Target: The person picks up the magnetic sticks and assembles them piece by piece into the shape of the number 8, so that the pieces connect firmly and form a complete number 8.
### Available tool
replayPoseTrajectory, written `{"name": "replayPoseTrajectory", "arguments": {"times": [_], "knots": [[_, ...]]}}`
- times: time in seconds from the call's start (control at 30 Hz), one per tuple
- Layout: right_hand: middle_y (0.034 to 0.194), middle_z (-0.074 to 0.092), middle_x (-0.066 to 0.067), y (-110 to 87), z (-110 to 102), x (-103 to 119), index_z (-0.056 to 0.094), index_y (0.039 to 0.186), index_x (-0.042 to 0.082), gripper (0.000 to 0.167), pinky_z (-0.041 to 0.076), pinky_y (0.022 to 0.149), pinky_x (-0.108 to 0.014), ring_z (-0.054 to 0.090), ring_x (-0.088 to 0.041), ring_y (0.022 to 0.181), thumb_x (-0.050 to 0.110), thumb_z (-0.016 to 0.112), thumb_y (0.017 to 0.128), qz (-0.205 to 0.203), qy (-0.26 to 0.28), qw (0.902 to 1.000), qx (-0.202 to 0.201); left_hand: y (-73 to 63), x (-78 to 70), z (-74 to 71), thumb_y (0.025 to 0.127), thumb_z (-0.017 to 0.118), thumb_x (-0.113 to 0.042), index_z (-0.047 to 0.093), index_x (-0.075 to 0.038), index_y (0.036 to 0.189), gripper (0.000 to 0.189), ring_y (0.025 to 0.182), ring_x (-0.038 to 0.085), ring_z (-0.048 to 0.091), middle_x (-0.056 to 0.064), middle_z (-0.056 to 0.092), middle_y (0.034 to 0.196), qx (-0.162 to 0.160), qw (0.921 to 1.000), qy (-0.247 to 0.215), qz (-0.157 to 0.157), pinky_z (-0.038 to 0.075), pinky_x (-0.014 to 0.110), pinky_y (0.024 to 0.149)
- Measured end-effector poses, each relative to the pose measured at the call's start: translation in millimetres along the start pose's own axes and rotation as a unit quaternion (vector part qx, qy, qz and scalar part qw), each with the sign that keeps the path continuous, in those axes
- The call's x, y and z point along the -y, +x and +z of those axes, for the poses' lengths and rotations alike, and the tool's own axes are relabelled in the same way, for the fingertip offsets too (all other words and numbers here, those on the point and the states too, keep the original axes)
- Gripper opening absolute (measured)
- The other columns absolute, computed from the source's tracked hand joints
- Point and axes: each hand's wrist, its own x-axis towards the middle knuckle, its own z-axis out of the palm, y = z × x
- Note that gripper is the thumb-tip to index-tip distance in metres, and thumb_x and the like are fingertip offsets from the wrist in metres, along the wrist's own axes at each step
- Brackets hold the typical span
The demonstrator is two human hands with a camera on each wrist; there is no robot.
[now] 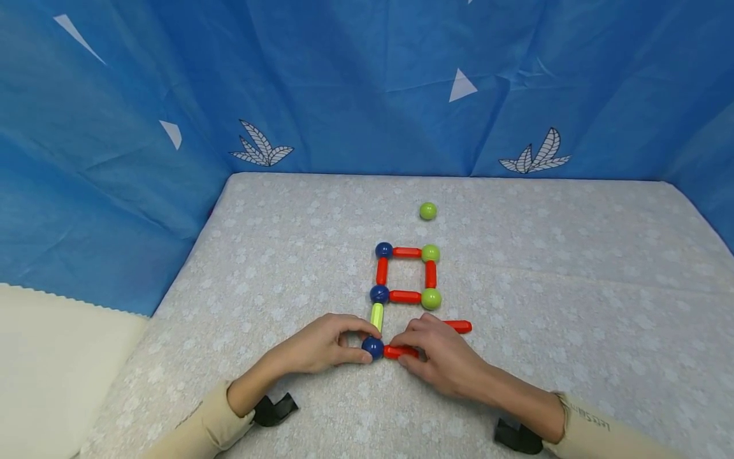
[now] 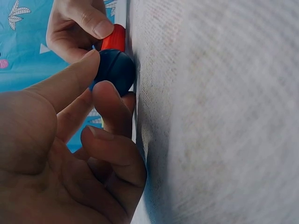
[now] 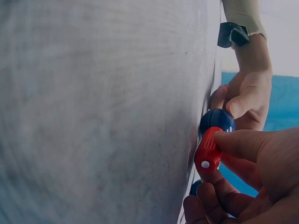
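Observation:
My left hand [image 1: 321, 344] pinches a blue ball [image 1: 373, 347] between thumb and fingers, low on the cloth. My right hand [image 1: 444, 354] grips a red magnetic rod [image 1: 399, 352], whose left end meets that ball. In the right wrist view the rod [image 3: 208, 151] shows a white dot on its free end. A yellow-green rod [image 1: 376, 317] runs from the held ball up to another blue ball [image 1: 380, 294]. That ball is a corner of a square of red rods [image 1: 406, 297] with two blue and two green balls [image 1: 431, 298].
Another red rod [image 1: 459, 326] lies just beyond my right hand, partly hidden by it. A loose green ball [image 1: 427, 211] sits behind the square. The patterned grey cloth [image 1: 275, 255] covers the table, with a blue curtain [image 1: 367, 95] along its back edge.

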Motion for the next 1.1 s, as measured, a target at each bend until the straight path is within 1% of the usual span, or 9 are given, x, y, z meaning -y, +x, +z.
{"name": "replayPoseTrajectory", "arguments": {"times": [0.27,0.33,0.4,0.5,0.6,0.67,0.83,0.97,1.1], "knots": [[0.086,0.056,0.018,0.7,-1.2,1.1,0.075,0.105,0.02,0.017,0.043,0.07,-0.026,0.047,-0.007,0.085,0.017,0.075,0.088,0.005,-0.002,1.0,0.006,-0.3,-0.8,-0.2,0.09,0.074,-0.03,0.069,-0.018,0.121,0.034,0.056,0.007,0.053,-0.01,0.063,0.09,0.001,1.0,0.0,-0.004,0.045,0.026,0.055],[0.087,0.057,0.017,1.2,-3.5,1.0,0.075,0.105,0.02,0.016,0.044,0.07,-0.027,0.047,-0.008,0.086,0.018,0.074,0.089,0.007,0.001,1.0,0.002,-0.5,-0.8,-0.2,0.09,0.074,-0.03,0.069,-0.018,0.121,0.034,0.056,0.007,0.053,-0.01,0.063,0.092,0.001,1.0,-0.001,-0.006,0.045,0.026,0.055],[0.09,0.059,0.016,2.2,-8.3,0.0,0.075,0.107,0.018,0.017,0.045,0.072,-0.028,0.049,-0.009,0.087,0.02,0.073,0.09,0.008,0.001,0.9999,-0.011,-0.6,-0.8,-0.3,0.09,0.074,-0.029,0.069,-0.019,0.121,0.034,0.057,0.007,0.053,-0.011,0.063,0.096,0.002,1.0,-0.002,-0.007,0.045,0.026,0.055],[0.094,0.064,0.011,8.0,-21.7,-3.5,0.074,0.111,0.015,0.021,0.047,0.074,-0.032,0.052,-0.013,0.089,0.019,0.073,0.091,0.004,0.004,0.9989,-0.047,-0.3,-0.7,-0.2,0.09,0.074,-0.03,0.069,-0.019,0.121,0.034,0.057,0.007,0.054,-0.011,0.063,0.1,0.003,1.0,-0.003,-0.006,0.046,0.025,0.056],[0.095,0.067,0.006,20.1,-40.8,-8.8,0.073,0.115,0.01,0.026,0.047,0.074,-0.036,0.055,-0.019,0.09,0.018,0.074,0.09,0.005,0.005,0.9965,-0.083,-0.3,-0.4,0.1,0.09,0.074,-0.03,0.069,-0.019,0.121,0.033,0.057,0.007,0.053,-0.01,0.063,0.1,0.003,1.0,-0.004,-0.007,0.045,0.025,0.055],[0.093,0.067,0.004,31.0,-54.7,-13.8,0.072,0.118,0.008,0.029,0.046,0.073,-0.037,0.055,-0.023,0.089,0.016,0.074,0.09,0.015,0.007,0.9946,-0.102,-0.4,-0.6,0.2,0.09,0.075,-0.029,0.069,-0.019,0.121,0.033,0.056,0.007,0.053,-0.01,0.063,0.099,0.003,0.9999,-0.004,-0.009,0.045,0.025,0.055],[0.096,0.067,-0.008,63.8,-85.7,-37.0,0.067,0.123,0.002,0.032,0.046,0.078,-0.041,0.056,-0.028,0.09,0.011,0.07,0.092,0.064,0.031,0.9871,-0.143,0.2,-1.2,0.2,0.089,0.075,-0.029,0.069,-0.02,0.121,0.034,0.056,0.006,0.051,-0.01,0.063,0.094,0.003,0.9999,-0.005,-0.013,0.044,0.025,0.055],[0.098,0.066,-0.016,89.6,-103.0,-61.1,0.065,0.124,0.0,0.031,0.046,0.074,-0.04,0.056,-0.029,0.088,0.009,0.067,0.094,0.107,0.05,0.9805,-0.157,0.5,-1.1,0.3,0.089,0.075,-0.029,0.069,-0.02,0.121,0.033,0.056,0.007,0.051,-0.009,0.063,0.092,0.003,0.9999,-0.006,-0.009,0.044,0.025,0.055],[0.104,0.064,-0.019,109.8,-113.8,-83.0,0.063,0.127,0.001,0.034,0.046,0.069,-0.04,0.056,-0.031,0.088,0.014,0.066,0.096,0.154,0.049,0.9739,-0.16,0.8,-1.3,0.0,0.089,0.075,-0.029,0.069,-0.02,0.121,0.033,0.055,0.006,0.05,-0.01,0.063,0.091,0.004,1.0,-0.004,-0.008,0.043,0.024,0.055]]}}
